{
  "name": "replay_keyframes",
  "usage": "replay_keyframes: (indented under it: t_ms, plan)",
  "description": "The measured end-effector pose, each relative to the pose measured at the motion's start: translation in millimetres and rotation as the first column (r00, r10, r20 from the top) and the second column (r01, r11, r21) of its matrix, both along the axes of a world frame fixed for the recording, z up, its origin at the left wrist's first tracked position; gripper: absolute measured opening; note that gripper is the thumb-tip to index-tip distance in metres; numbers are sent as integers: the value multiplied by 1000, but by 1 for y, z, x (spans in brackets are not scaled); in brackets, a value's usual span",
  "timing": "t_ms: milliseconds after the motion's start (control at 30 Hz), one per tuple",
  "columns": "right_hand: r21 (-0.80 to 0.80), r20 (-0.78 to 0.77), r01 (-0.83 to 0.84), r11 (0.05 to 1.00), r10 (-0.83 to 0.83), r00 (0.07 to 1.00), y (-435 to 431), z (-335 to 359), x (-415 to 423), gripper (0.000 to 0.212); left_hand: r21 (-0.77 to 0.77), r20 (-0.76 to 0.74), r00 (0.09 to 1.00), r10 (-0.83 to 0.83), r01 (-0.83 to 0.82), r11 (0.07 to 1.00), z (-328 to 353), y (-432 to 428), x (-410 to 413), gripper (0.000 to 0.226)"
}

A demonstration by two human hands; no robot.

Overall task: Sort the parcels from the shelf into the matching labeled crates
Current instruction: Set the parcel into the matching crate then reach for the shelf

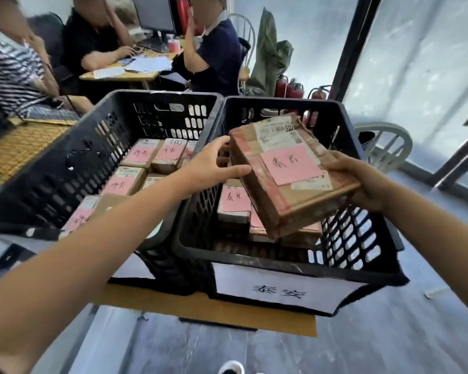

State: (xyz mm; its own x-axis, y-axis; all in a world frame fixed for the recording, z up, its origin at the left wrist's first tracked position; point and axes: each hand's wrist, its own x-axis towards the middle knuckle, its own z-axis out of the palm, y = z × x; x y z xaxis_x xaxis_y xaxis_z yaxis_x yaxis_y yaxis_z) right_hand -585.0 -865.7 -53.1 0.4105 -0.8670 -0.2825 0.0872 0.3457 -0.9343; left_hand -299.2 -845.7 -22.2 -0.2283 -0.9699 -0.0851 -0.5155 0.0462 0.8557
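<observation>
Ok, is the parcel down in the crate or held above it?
Held above: left hand and right hand grip the tilted parcel over the right crate.

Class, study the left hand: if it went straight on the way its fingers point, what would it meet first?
The held parcel: the left hand points right, and its fingers touch that box's left end, so it would push straight into it. Depth is hard to judge.

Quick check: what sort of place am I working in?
Likely a small parcel-sorting office: two black crates hold pink-noted cardboard parcels, one carries a printed white label, and people work at a desk with a monitor behind.
</observation>
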Motion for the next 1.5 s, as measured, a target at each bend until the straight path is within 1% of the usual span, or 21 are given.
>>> replay_keyframes:
  t_ms: [67, 133, 200, 267, 300, 400, 500, 533, 633, 700, 833, 933, 1033, 1067, 1100, 1133, 1200, 1267, 1333, 1400, 1500]
  plan:
    - [30, -75, -97, 995, 99, 992, -10, 0, -5, 52, -39, 154, 988, 5, 1, 999, -4, -5, 9, 102]
    - [77, -186, -208, 975, 219, 958, -19, -4, -9, 64, -80, 231, 973, -26, 45, 996, -7, -5, 13, 107]
    - [138, -283, -275, 951, 304, 909, -27, -8, -11, 67, -61, 301, 947, -116, 140, 988, -11, -5, 13, 102]
    - [188, -328, -287, 939, 335, 883, -33, -9, -9, 59, 20, 325, 921, -214, 219, 975, -16, -4, 9, 93]
    - [208, -352, -297, 932, 355, 866, -35, -10, -5, 59, 50, 332, 910, -247, 244, 968, -19, -4, 6, 90]
    - [255, -384, -381, 889, 455, 804, -38, -15, 11, 67, 112, 369, 878, -304, 283, 953, -26, -8, -1, 91]
    - [251, -387, -430, 867, 497, 777, -40, -22, 25, 65, 150, 424, 825, -374, 343, 927, -28, -10, -1, 106]
    - [244, -383, -444, 862, 506, 773, -41, -23, 29, 63, 162, 469, 782, -410, 380, 911, -28, -10, -1, 112]
    - [246, -356, -457, 854, 519, 777, -44, -24, 31, 62, 235, 599, 600, -531, 501, 833, -30, -7, -4, 127]
    - [244, -343, -464, 852, 523, 780, -45, -25, 30, 60, 268, 627, 536, -566, 533, 802, -32, -6, -7, 134]
    - [239, -342, -483, 842, 538, 770, -48, -29, 29, 69, 282, 658, 488, -573, 546, 789, -37, -5, -9, 140]
    - [234, -384, -491, 839, 543, 747, -50, -30, 28, 68, 213, 698, 472, -539, 581, 785, -40, -4, -12, 134]
    - [224, -429, -459, 860, 510, 746, -45, -23, 31, 51, 162, 735, 462, -496, 591, 790, -42, -3, -12, 128]
    - [194, -488, -445, 874, 479, 729, -41, -19, 34, 43, 160, 742, 459, -490, 588, 793, -43, -2, -11, 127]
    - [138, -598, -445, 885, 432, 675, -36, -15, 37, 41, 164, 745, 456, -486, 581, 797, -44, -1, -9, 127]
    - [64, -726, -466, 882, 361, 585, -29, -12, 39, 50, 175, 748, 453, -485, 571, 802, -45, 0, -8, 127]
    - [-57, -900, -564, 824, 202, 387, -11, -8, 44, 83, 193, 747, 457, -484, 547, 815, -45, 1, -6, 126]
    - [-49, -963, -678, 734, 145, 226, 10, -7, 49, 106, 211, 751, 453, -482, 526, 824, -45, 3, -4, 126]
    - [19, -989, -746, 665, 122, 84, 22, -12, 49, 114, 237, 775, 403, -487, 528, 815, -45, 5, -7, 126]
    - [95, -990, -769, 632, 141, -6, 26, -20, 49, 118, 277, 783, 367, -503, 519, 809, -47, 6, -10, 124]
    - [162, -974, -764, 624, 227, -22, 29, -29, 53, 116, 328, 774, 342, -532, 503, 800, -53, 7, -15, 123]
